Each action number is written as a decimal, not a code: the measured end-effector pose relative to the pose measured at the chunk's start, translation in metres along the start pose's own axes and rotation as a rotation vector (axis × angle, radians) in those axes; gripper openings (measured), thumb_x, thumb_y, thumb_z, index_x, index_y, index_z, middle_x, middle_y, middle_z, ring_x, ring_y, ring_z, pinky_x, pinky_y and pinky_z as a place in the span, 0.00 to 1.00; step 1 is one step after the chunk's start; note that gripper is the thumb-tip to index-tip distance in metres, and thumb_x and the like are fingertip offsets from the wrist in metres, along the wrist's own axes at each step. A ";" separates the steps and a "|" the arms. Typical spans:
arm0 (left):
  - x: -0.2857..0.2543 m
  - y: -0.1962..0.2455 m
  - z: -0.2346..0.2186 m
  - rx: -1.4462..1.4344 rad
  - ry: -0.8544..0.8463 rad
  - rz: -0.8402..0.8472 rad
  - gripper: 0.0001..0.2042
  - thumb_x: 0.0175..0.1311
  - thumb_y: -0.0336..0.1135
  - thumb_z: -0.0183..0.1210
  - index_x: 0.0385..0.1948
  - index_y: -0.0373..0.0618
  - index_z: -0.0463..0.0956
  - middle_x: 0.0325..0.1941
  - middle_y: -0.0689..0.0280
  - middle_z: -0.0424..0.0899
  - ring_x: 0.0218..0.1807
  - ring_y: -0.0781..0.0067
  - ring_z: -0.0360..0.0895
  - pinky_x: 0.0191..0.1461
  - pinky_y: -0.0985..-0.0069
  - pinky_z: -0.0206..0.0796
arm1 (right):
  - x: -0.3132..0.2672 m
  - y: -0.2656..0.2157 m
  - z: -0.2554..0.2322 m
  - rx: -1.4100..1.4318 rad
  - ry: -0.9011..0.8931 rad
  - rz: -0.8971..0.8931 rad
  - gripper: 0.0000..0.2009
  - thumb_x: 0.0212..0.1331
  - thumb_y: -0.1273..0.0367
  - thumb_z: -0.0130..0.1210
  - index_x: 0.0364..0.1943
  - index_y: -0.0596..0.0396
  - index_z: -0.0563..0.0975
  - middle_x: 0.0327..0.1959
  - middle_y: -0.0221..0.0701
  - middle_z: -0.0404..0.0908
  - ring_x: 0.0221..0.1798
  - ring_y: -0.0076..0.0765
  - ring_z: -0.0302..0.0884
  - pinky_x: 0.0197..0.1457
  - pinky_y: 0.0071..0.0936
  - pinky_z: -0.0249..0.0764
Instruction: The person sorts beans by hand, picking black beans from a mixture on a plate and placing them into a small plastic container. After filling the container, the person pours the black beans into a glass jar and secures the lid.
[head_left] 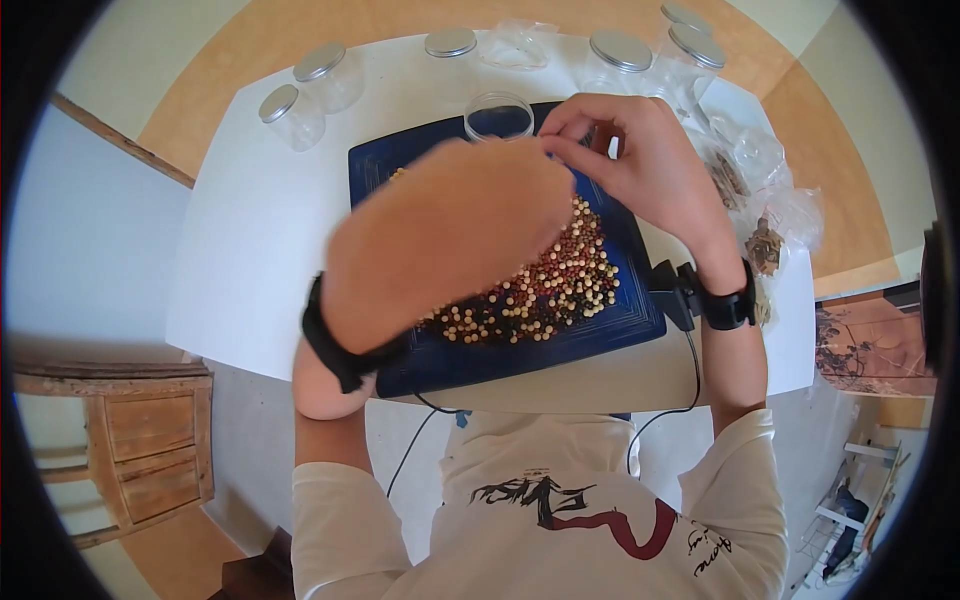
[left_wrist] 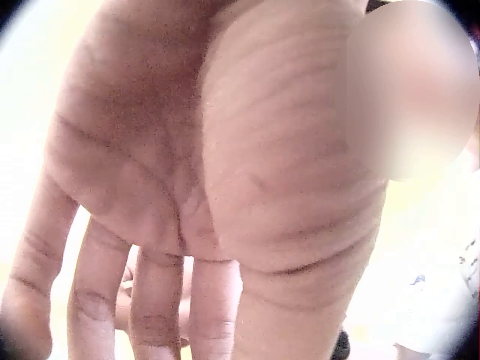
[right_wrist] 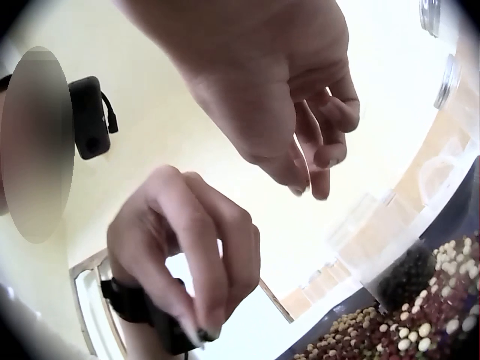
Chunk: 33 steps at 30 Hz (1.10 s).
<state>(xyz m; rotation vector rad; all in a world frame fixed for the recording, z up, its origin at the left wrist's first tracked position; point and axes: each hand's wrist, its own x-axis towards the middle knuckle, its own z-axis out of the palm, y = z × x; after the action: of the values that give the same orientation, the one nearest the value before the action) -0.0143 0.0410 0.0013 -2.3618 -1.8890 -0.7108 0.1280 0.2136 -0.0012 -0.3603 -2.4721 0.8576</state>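
Observation:
My left hand (head_left: pixel 450 230) is raised over the tray, large and blurred in the head view. The left wrist view shows its bare palm (left_wrist: pixel 142 127), the fingers stretched loosely away and their tips cut off. In the right wrist view its fingertips (right_wrist: pixel 214 319) point down, close to the thumb, with nothing visible between them. My right hand (head_left: pixel 640 150) hovers by the tray's far right corner, fingers bent and thumb near them, no object showing there. Below lie mixed beans (head_left: pixel 540 290) on a dark blue square tray (head_left: pixel 630 300). A clear jar (head_left: pixel 500 97) stands at its far edge, holding dark beans (right_wrist: pixel 405 277).
Lidded clear jars stand at the back left (head_left: pixel 330 85) and back right (head_left: pixel 620 65) of the white table (head_left: pixel 250 220). A plastic bag (head_left: pixel 515 45) lies at the back; more bags (head_left: pixel 770 235) with dried brown contents line the right edge. A cable (head_left: pixel 692 375) runs from each wrist strap.

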 end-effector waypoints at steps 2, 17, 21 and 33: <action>0.011 -0.002 -0.030 -0.035 -0.131 -0.184 0.03 0.56 0.30 0.70 0.30 0.45 0.86 0.31 0.59 0.87 0.33 0.59 0.85 0.39 0.65 0.75 | -0.003 0.002 -0.010 -0.088 -0.195 -0.003 0.06 0.64 0.72 0.68 0.43 0.55 0.88 0.33 0.28 0.91 0.28 0.25 0.79 0.33 0.26 0.74; 0.030 -0.058 -0.023 0.283 0.213 -0.246 0.05 0.61 0.35 0.71 0.33 0.48 0.89 0.30 0.64 0.89 0.31 0.66 0.85 0.40 0.69 0.74 | -0.035 0.023 -0.002 -0.241 -0.654 0.074 0.03 0.45 0.74 0.63 0.22 0.51 0.80 0.25 0.34 0.85 0.34 0.46 0.85 0.35 0.38 0.76; 0.032 -0.066 -0.019 0.313 0.272 -0.242 0.04 0.61 0.35 0.70 0.33 0.48 0.89 0.31 0.66 0.90 0.31 0.66 0.86 0.40 0.68 0.74 | -0.045 0.022 0.004 -0.262 -0.599 0.030 0.04 0.49 0.73 0.61 0.23 0.51 0.77 0.24 0.34 0.81 0.34 0.47 0.82 0.36 0.38 0.74; 0.027 -0.012 -0.002 -0.059 -0.359 -0.169 0.06 0.58 0.32 0.70 0.35 0.45 0.89 0.33 0.62 0.91 0.34 0.59 0.88 0.38 0.66 0.76 | -0.023 0.016 -0.007 -0.305 -0.745 0.080 0.02 0.56 0.71 0.63 0.30 0.51 0.80 0.30 0.34 0.84 0.42 0.48 0.84 0.42 0.41 0.77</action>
<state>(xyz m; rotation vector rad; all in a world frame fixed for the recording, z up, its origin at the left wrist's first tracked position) -0.0216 0.0685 0.0099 -2.5271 -2.2554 -0.3713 0.1527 0.2206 -0.0150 -0.2739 -3.3184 0.7301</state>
